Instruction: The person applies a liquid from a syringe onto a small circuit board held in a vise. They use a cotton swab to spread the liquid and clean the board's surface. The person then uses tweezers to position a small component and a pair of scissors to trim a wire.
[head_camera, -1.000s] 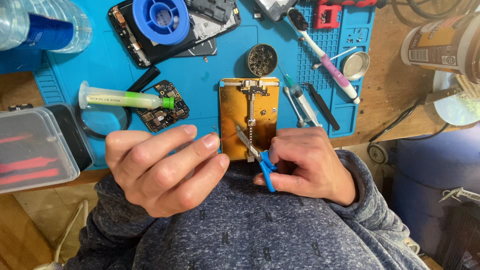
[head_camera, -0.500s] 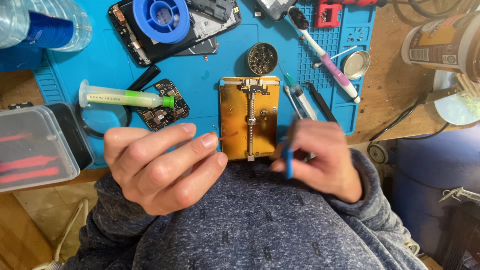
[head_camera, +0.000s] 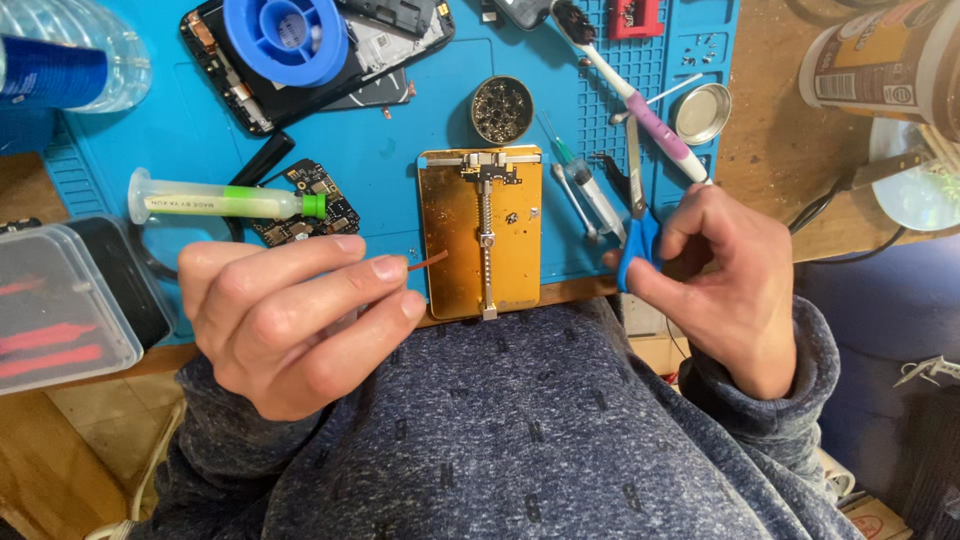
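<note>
Presently, a thin reddish strip (head_camera: 425, 262) is pinched between the fingertips of the left hand (head_camera: 290, 320), its free end reaching toward the gold holder plate (head_camera: 482, 232) just beyond. The right hand (head_camera: 722, 285) is closed on blue-handled scissors (head_camera: 638, 225), whose blades are pointed away over the blue mat (head_camera: 400, 140). Open mat is seen ahead of the left fingers. Counted: one plate, one syringe (head_camera: 225, 202), one spool (head_camera: 285, 38). The spool and bottle (head_camera: 60, 62) are cut off by the frame.
</note>
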